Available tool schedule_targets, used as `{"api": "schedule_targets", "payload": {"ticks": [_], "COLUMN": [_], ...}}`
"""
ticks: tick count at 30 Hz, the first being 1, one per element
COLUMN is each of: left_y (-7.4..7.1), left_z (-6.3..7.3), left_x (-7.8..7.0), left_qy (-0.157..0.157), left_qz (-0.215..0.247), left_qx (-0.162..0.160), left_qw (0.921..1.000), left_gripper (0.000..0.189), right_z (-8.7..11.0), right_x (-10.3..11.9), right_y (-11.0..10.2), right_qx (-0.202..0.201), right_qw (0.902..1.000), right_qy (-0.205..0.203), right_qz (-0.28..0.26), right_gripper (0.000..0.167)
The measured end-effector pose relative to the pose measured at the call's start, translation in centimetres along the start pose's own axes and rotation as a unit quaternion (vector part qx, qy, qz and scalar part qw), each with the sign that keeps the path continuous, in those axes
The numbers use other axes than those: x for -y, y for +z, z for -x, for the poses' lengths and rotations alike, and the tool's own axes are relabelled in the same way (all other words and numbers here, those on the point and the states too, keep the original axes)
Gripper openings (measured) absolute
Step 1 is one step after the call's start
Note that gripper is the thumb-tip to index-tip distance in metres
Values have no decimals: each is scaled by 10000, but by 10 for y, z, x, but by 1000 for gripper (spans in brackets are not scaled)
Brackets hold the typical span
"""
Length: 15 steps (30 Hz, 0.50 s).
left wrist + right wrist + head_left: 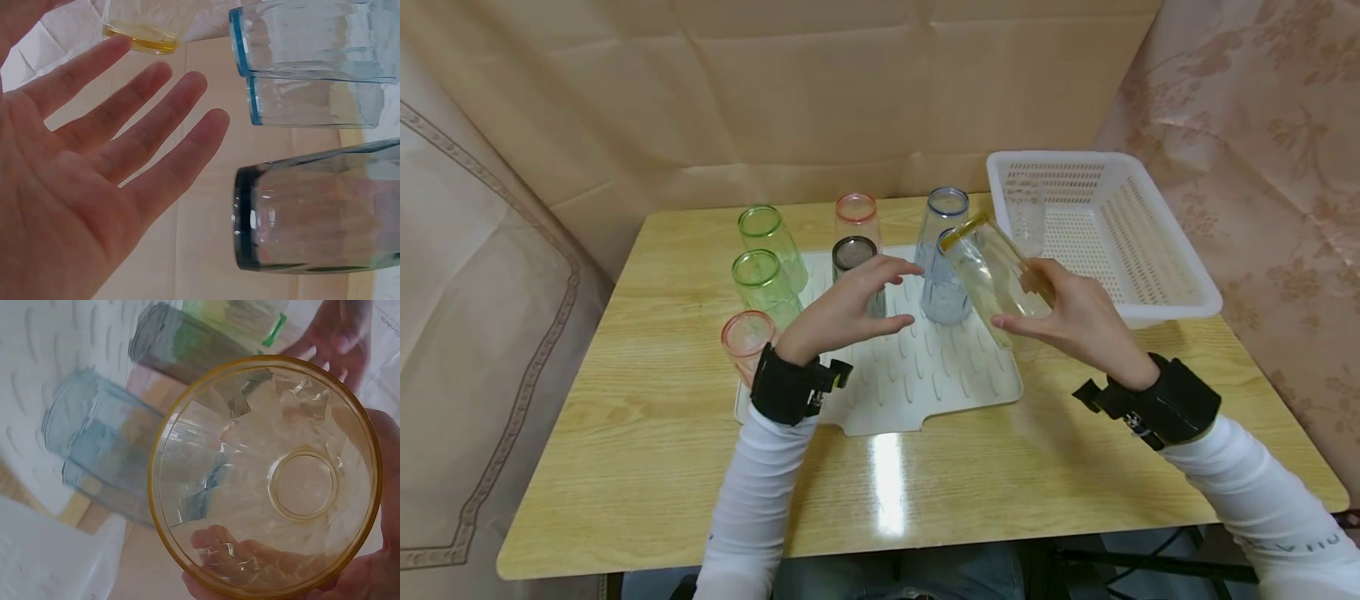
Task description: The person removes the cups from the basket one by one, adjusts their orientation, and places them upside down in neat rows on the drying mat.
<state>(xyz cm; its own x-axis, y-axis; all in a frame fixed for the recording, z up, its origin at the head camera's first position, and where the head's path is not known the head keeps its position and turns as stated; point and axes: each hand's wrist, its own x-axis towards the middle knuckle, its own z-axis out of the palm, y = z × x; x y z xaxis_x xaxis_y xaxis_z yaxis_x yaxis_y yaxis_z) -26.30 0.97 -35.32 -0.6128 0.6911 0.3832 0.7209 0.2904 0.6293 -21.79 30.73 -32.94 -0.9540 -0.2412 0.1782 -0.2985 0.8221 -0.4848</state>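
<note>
My right hand [1071, 317] grips a yellow-tinted glass tumbler [992, 275] between thumb and fingers. The tumbler tilts, its amber base pointing up and left; in the right wrist view its wide mouth with an amber rim [153, 481] faces the camera. My left hand [850, 304] is held with fingers spread and nothing in it, overlapping a dark grey glass [853, 250] in the head view. Just left of the yellow tumbler, two blue glasses [945, 292] stand bottom up on a white ridged drying mat [940, 379].
Two green glasses [767, 287] and a pink glass [748, 337] line the mat's left side. Another pink glass [856, 212] stands behind the grey one. A white plastic basket [1150, 233] at the back right has a clear glass [1028, 217] inside.
</note>
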Motion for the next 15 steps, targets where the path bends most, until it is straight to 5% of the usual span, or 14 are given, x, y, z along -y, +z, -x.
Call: {"api": "schedule_targets", "payload": {"ticks": [10,15], "left_y": [-8,-7], "left_z": [-16,-20], "left_x": [-5,-6], "left_qy": [-141,-117], "left_qz": [221,228], "left_qx": [-66,2], "left_qw": [9996,9997], "left_gripper": [64,64], "right_z": [14,20], "right_x": [13,18], "right_y": [22,41], "right_qx": [214,-3], "right_qw": [9984,9961], "right_qy": [-476,-811], "right_qz": [-202,-353], "right_gripper": [81,79]}}
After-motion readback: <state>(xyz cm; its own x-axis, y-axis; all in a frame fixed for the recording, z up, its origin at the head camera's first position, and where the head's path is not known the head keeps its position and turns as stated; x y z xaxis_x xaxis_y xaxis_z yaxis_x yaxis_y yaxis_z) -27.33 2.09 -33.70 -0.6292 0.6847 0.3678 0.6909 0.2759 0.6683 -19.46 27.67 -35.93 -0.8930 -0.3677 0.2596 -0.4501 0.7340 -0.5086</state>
